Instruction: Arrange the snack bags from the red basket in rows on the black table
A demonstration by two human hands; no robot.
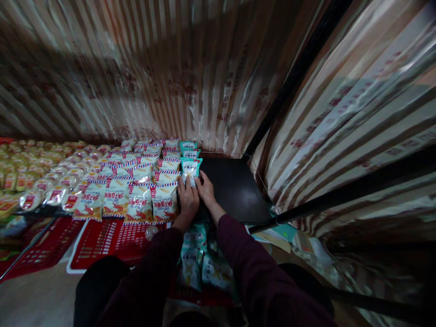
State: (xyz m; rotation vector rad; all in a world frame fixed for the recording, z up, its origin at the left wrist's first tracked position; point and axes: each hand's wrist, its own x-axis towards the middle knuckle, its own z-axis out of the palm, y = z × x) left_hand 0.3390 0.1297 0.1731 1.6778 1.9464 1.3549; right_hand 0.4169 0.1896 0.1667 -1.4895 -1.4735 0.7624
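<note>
Both of my hands are at a teal-and-white snack bag [190, 168], the nearest in a short column of such bags on the black shelf [231, 190]. My left hand [188, 200] presses its fingers on the bag's lower left edge. From the lower right, my right hand [205, 188] closes its fingers on the bag. Behind it lie more teal bags [189, 145], overlapping. To the left, rows of white snack bags [165, 202] with red and blue striped edges lie beside my left hand.
Round packaged snacks [30, 199] fill the shelf's far left. Below stand a red basket [102, 245] and more teal bags [190, 268] between my arms. A dark metal post [293, 77] slants up at the right, before a striped plastic sheet [340, 118]. A thin wire runs along the shelf's right side.
</note>
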